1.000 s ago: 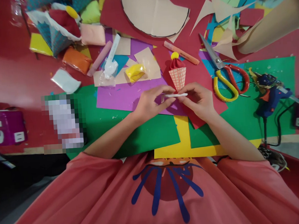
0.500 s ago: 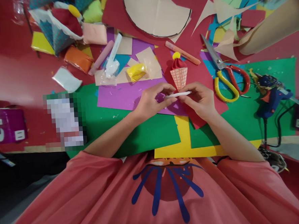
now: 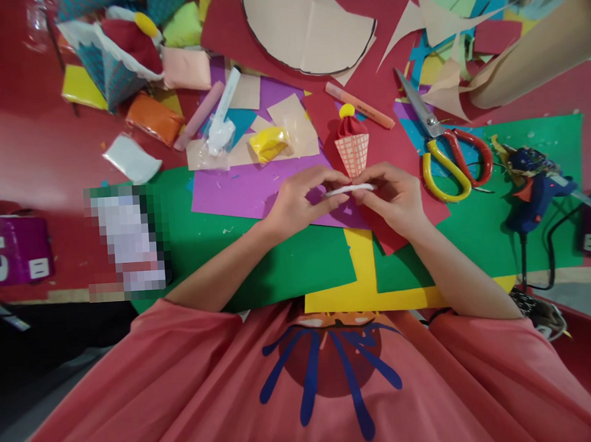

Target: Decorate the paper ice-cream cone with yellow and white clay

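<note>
My left hand (image 3: 299, 204) and my right hand (image 3: 394, 198) meet over the purple paper (image 3: 243, 187), each pinching one end of a thin white strip (image 3: 349, 189) that looks like soft clay. The strip bows slightly upward between the fingertips. Just beyond my hands lies a small paper ice-cream cone (image 3: 351, 144) with a red top and a yellow ball, resting on red paper (image 3: 396, 155). Green paper (image 3: 278, 262) and yellow paper (image 3: 366, 280) lie under my forearms.
Yellow-and-red scissors (image 3: 446, 148) and a blue glue gun (image 3: 533, 180) lie to the right. An orange marker (image 3: 358, 104), a yellow clay packet (image 3: 268, 142), other clay packets and paper scraps crowd the back. Another person's arm (image 3: 540, 46) reaches in at top right.
My hands have stayed in place, working the white strip; it went from straight to slightly arched and shorter between my fingertips.
</note>
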`<state>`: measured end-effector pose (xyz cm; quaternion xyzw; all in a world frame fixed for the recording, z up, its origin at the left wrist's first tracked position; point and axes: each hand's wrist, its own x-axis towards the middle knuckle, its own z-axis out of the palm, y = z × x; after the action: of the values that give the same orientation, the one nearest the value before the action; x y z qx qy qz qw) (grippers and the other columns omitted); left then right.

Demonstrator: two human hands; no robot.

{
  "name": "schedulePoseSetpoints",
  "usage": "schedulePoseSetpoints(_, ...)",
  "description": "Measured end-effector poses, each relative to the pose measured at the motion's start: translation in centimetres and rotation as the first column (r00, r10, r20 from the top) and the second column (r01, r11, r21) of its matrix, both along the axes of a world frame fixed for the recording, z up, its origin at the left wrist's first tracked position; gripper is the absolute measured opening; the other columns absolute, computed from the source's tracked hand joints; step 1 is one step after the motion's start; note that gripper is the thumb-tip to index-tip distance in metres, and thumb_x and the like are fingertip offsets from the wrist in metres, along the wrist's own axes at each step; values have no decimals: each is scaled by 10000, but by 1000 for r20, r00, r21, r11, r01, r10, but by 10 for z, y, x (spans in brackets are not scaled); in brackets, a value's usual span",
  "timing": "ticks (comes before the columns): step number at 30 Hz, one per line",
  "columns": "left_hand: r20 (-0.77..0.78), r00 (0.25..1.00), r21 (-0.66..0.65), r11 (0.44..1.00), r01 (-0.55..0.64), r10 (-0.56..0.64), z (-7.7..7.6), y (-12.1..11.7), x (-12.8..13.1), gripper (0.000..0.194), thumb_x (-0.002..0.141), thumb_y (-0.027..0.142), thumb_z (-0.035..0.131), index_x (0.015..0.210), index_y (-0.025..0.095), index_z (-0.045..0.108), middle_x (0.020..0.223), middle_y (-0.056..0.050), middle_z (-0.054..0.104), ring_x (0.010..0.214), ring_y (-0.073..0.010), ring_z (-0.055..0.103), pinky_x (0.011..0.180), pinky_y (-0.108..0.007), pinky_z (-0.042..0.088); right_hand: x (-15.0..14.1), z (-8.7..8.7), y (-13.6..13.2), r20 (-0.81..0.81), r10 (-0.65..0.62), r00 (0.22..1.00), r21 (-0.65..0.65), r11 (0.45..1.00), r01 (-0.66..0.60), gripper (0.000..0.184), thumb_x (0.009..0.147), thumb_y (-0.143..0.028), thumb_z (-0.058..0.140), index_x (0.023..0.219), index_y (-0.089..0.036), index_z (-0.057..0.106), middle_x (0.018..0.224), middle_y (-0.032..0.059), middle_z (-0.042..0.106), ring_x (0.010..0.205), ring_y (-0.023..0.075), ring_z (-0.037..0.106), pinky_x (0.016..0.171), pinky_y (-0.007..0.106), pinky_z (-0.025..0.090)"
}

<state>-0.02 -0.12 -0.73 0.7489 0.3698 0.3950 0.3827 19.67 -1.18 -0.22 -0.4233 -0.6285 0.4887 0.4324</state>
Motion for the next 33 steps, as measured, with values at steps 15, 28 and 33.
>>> schedulePoseSetpoints(15, 16, 998, -11, 998, -66, 67, -1, -2, 1, 283, 871, 443, 638, 937, 169, 661, 825, -23, 730, 704, -88, 656, 616, -182, 485, -1, 2, 0, -60, -39, 997, -67, 997, 35, 163, 809, -352, 715, 837, -203, 657, 741, -27, 642, 618, 73, 588, 558, 213, 474)
schedulePoseSetpoints(28, -41, 991, 80, 989, -126, 129, -1, -3, 0, 246, 878, 422, 634, 945, 187, 669, 853, -29, 735, 766, -110, 673, 690, -218, 523, -3, 5, -2, 9, -43, 999, -71, 997, 43, 172, 798, -360, 719, 828, -206, 648, 727, -24, 646, 586, 77, 579, 511, 210, 449)
schedulePoseSetpoints(33, -60, 995, 131, 989, -68, 77, 1, -2, -1, 198, 906, 372, 607, 879, 190, 680, 829, -32, 739, 759, -116, 683, 702, -235, 531, -2, 5, -2, 31, 55, 998, -7, 998, -55, 204, 813, -362, 702, 942, -212, 649, 841, -2, 684, 724, 102, 642, 636, 234, 515)
